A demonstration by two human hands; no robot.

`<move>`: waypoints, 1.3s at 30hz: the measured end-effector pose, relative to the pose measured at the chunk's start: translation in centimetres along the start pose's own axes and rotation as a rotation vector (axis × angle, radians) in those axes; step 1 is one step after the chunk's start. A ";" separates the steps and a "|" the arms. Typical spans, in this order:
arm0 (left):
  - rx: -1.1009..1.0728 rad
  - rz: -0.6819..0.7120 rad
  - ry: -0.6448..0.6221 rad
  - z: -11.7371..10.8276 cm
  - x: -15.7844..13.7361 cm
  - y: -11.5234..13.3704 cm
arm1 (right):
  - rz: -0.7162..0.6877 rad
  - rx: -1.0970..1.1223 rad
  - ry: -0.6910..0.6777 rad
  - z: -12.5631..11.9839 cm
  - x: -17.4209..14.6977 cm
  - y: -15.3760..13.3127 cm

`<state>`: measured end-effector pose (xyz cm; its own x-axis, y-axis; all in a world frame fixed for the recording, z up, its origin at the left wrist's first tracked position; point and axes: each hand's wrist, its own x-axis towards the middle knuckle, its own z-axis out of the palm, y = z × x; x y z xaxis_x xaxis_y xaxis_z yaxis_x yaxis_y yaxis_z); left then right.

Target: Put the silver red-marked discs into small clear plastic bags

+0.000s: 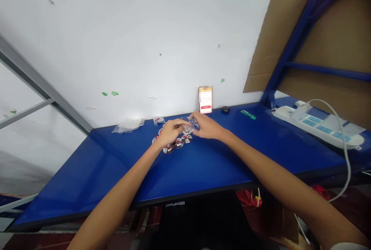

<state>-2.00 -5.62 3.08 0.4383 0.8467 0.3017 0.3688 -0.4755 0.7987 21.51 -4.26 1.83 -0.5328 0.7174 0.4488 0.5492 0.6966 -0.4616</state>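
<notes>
A small clear plastic bag (196, 125) is stretched between my two hands above the blue table. My right hand (209, 126) grips its right side, fingers closed on the film. At the bag's left edge, the thumb and forefinger of my left hand (169, 132) pinch it; whether something else sits between them cannot be made out. Under and beside the left hand lie several round, shiny metal discs with red and white markings, among them a front disc (168, 149), a middle disc (179, 143) and a right disc (188, 138). My left hand partly hides the group.
Clear plastic bags (129, 125) are piled by the wall, with a small bagged item (159, 120) beside them. A lit phone (206, 100) leans on the wall. Rightward lie a black round object (225, 109), a green-labelled item (248, 114) and a white power strip (319, 126).
</notes>
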 end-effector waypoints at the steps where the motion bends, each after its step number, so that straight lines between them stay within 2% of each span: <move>1: -0.017 0.004 -0.039 -0.1 0.0 0.3 | 0.003 0.009 -0.007 0.0 0.0 0.1; 3: -0.036 -0.028 -0.088 -0.2 0.1 0.7 | 0.005 0.024 -0.011 0.1 0.0 0.1; 5: -0.073 -0.083 -0.085 0.0 0.1 0.7 | 0.000 0.027 -0.009 0.1 0.0 0.0; 9: -0.358 -0.157 -0.164 0.6 0.0 0.4 | 0.001 0.029 -0.007 0.2 -0.1 -0.3; 12: -0.412 -0.155 -0.177 0.7 -0.1 0.3 | 0.001 0.023 -0.009 0.3 -0.1 -0.4; 18: -0.206 -0.007 -0.169 0.1 0.0 0.3 | -0.042 -0.018 0.019 0.4 0.0 -0.9; 22: -0.105 0.007 -0.145 -0.2 0.0 0.5 | -0.026 -0.062 0.025 0.4 0.0 -1.1; 26: -0.120 -0.021 -0.115 -0.5 0.2 0.4 | -0.022 -0.075 0.051 0.3 0.1 -0.7; 28: -0.141 -0.027 -0.042 -0.9 0.4 0.2 | -0.022 -0.088 0.060 0.3 0.2 -0.5; 31: -0.114 -0.049 0.172 -2.0 0.6 -0.6 | -0.005 -0.108 0.072 0.2 0.2 -0.2; 33: 0.018 -0.075 0.279 -2.8 0.7 -1.3 | 0.012 -0.110 0.072 0.1 0.3 -0.1; 34: 0.122 -0.068 0.291 -3.2 0.8 -1.8 | 0.024 -0.109 0.067 0.1 0.3 -0.1; 37: 0.438 0.030 0.210 -4.0 0.8 -3.2 | 0.065 -0.095 0.044 0.1 0.3 -0.2; 39: 0.556 0.079 0.143 -4.0 0.7 -4.1 | 0.089 -0.084 0.031 0.0 0.4 -0.3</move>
<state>-6.42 -2.10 2.11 0.3811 0.8090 0.4475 0.7319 -0.5597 0.3886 21.09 -4.21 2.12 -0.4602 0.7749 0.4333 0.6457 0.6271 -0.4356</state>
